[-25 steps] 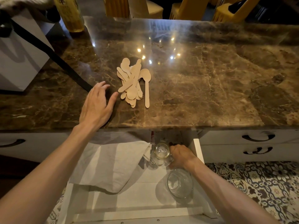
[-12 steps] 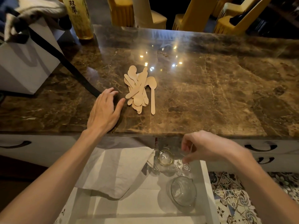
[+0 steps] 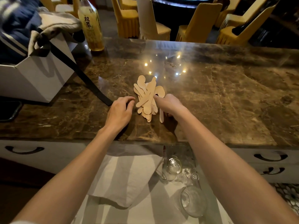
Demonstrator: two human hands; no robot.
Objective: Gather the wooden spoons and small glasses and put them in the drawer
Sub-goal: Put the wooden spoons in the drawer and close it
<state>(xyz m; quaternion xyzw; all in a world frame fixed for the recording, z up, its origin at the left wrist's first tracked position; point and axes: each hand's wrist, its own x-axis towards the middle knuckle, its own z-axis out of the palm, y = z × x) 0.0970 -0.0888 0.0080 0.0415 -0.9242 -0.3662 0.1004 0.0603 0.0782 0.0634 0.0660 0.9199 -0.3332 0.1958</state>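
Both hands flank the wooden spoons point(image 3: 148, 98) heaped on the marble counter point(image 3: 226, 97) — left hand point(image 3: 120, 111) loosely curled, empty; right hand point(image 3: 169, 104) touching the pile, grip unclear. Small glasses point(image 3: 174, 167) sit in the open drawer point(image 3: 161, 207) below — white gift bag point(image 3: 37, 75) and bottle point(image 3: 91, 25) stand nearby.

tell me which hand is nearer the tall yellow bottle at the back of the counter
Left. The left hand lies left of the wooden spoons, on the side of the bottle; the right hand is at the pile's right edge, farther away.

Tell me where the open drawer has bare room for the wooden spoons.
Free: the drawer floor between the folded cloth and the big glass jar. Crowded: the back right corner, packed with small glasses.
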